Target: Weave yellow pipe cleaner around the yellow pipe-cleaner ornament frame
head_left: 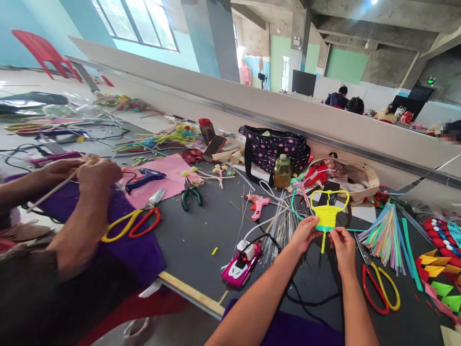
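Between my two hands is a yellow pipe-cleaner craft piece (326,217), cup-shaped with looped handles and a twisted stem pointing down. A turquoise pipe cleaner (355,230) wraps its lower edge, and one end sticks out to the right. My left hand (306,234) pinches the piece at its lower left side. On the lower right, the fingers of my right hand (343,247) close on the turquoise band near the stem. Red-and-yellow-handled scissors (376,278) lie just right of my right hand. Beyond them spreads a bundle of pastel pipe cleaners (387,235).
A purple power strip (241,266) with cables lies left of my arms, near a pink glue gun (257,205) and metal wires (281,230). Behind stand a green bottle (283,171) and dotted bag (275,149). At left, a co-worker's hands (97,173) hold a pale strand above purple cloth.
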`<state>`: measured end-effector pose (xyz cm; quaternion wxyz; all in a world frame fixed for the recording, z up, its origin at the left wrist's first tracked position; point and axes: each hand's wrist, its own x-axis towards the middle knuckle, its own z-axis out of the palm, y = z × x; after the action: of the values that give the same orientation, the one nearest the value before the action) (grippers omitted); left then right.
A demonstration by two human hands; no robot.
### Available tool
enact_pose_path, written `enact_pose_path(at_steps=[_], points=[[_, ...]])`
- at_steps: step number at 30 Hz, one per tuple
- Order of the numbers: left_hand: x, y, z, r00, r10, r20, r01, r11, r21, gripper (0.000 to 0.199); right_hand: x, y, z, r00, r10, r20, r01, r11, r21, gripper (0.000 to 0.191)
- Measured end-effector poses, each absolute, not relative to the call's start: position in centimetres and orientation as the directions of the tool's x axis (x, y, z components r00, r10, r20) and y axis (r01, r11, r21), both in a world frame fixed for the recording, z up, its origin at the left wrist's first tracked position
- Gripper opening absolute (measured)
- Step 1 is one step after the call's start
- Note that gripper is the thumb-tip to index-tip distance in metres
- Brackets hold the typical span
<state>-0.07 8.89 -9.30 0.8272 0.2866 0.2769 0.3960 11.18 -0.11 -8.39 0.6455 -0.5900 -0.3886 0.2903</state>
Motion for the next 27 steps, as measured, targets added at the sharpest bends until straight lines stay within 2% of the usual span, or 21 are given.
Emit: enact_pose_path(at_steps=[5,10,15,17,20,22,24,25,27], points=[[-0.2,8.7,-9.0,0.552,0.802,-0.231,-0.475,0.529,0.703,0.026,10.7,-0.5,-7.4,0.51,0.85,0.13,0.03,0.133,-0.991,0.033],[-0.1,8.3,-8.6,0.518,0.839,-0.168,-0.477,0.446,0.757,0.033,11.0,-0.4,-7.6,0.532,0.839,0.116,0.027,0.12,-0.992,0.033],[-0.2,8.0,-7.6,0.464,0.88,-0.1,-0.486,0.347,0.802,0.027,11.2,-0.4,-7.9,0.518,0.853,0.068,-0.012,0.087,-0.996,0.033],[-0.4,8.0,-7.1,0.513,0.855,-0.081,-0.515,0.382,0.767,0.025,11.0,-0.4,-7.8,0.489,0.871,0.039,-0.075,0.087,-0.993,0.033],[-0.6,8.1,-6.9,0.639,0.766,-0.075,-0.562,0.531,0.634,0.035,10.9,-0.6,-7.7,0.396,0.918,-0.006,-0.093,0.034,-0.995,0.033],[-0.7,8.3,-7.0,0.682,0.727,-0.082,-0.572,0.599,0.561,0.04,11.4,-0.8,-7.6,0.303,0.953,-0.027,-0.001,-0.028,-1.0,0.036],[-0.8,8.5,-7.2,0.703,0.705,-0.095,-0.576,0.642,0.507,0.044,12.6,-1.1,-7.5,0.292,0.956,-0.016,0.162,-0.066,-0.985,0.041],[-0.9,8.6,-7.2,0.713,0.694,-0.099,-0.579,0.662,0.476,0.045,13.4,-1.3,-7.5,0.351,0.936,0.017,0.252,-0.077,-0.965,0.043],[-0.9,8.7,-7.3,0.741,0.666,-0.092,-0.58,0.702,0.412,0.047,15.5,-2.0,-7.5,0.569,0.804,0.171,0.437,-0.119,-0.892,0.043]])
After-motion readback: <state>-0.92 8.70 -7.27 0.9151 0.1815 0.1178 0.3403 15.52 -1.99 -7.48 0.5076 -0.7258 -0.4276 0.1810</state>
